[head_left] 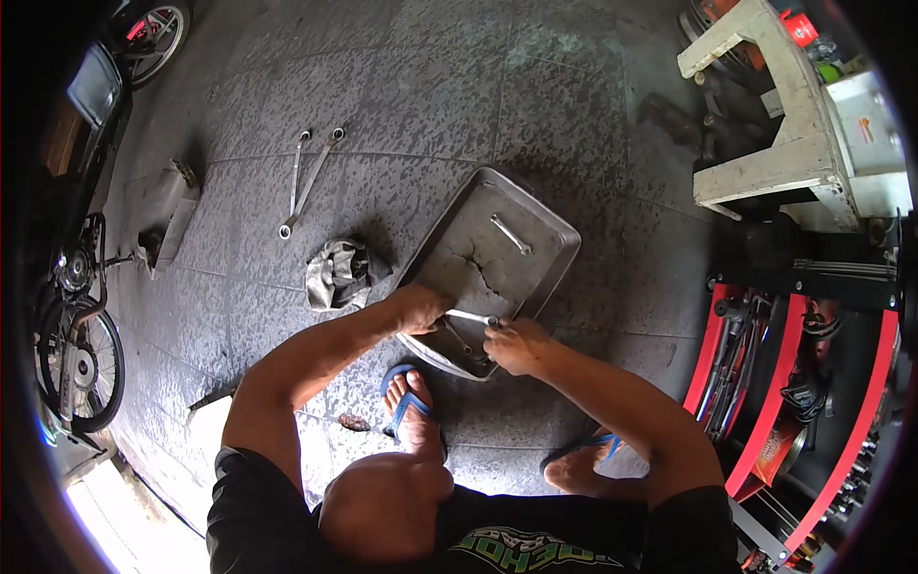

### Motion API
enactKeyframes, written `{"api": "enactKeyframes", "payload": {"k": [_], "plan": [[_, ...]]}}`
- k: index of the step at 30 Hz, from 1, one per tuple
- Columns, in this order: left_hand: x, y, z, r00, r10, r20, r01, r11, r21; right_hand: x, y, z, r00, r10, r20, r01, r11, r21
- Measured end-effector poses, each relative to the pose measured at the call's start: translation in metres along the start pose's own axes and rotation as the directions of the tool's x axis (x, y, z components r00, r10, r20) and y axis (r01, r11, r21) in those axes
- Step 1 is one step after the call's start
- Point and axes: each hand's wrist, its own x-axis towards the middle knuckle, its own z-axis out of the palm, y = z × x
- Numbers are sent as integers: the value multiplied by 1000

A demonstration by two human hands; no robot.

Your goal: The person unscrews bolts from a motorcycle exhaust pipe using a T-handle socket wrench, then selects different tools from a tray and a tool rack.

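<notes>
A metal wrench point(470, 316) spans the gap between my two hands over the near end of a grey metal tray point(564, 273). My left hand point(421, 308) is closed round its left end, at the tray's left side. Beside its ring end, my right hand point(516, 345) is closed with the fingers pressed on it. Beneath it, another wrench point(457, 335) lies partly hidden in the tray. Farther off in the tray rests a short wrench point(511, 234), near dark cracks or stains on the tray floor.
A crumpled grey rag point(337, 275) lies left of the tray. Two long wrenches point(311, 187) lie on the tiled floor beyond it. At right stand a red tool rack point(789, 383) and a white stand point(765, 177). A motorcycle wheel point(91, 364) is at far left.
</notes>
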Motion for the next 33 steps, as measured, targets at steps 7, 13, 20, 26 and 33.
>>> {"api": "enactKeyframes", "payload": {"k": [7, 13, 20, 26, 33], "plan": [[10, 18, -21, 999, 33, -39, -27, 987, 159, -8, 2, 3, 997, 45, -57, -44, 999, 18], [17, 22, -42, 983, -178, 51, 164, 966, 199, -29, 8, -2, 946, -76, -315, 111, 989, 94], [90, 13, -103, 908, 80, -412, 9, 978, 209, -104, 22, -40, 833, 233, -502, -43, 932, 360], [122, -36, -77, 881, 128, -455, 0, 963, 270, -175, 42, -73, 711, 627, -318, -174, 595, 785], [136, -3, -127, 978, -89, -188, 151, 924, 352, -354, -17, -156, 387, 905, -175, -125, 240, 963]]}}
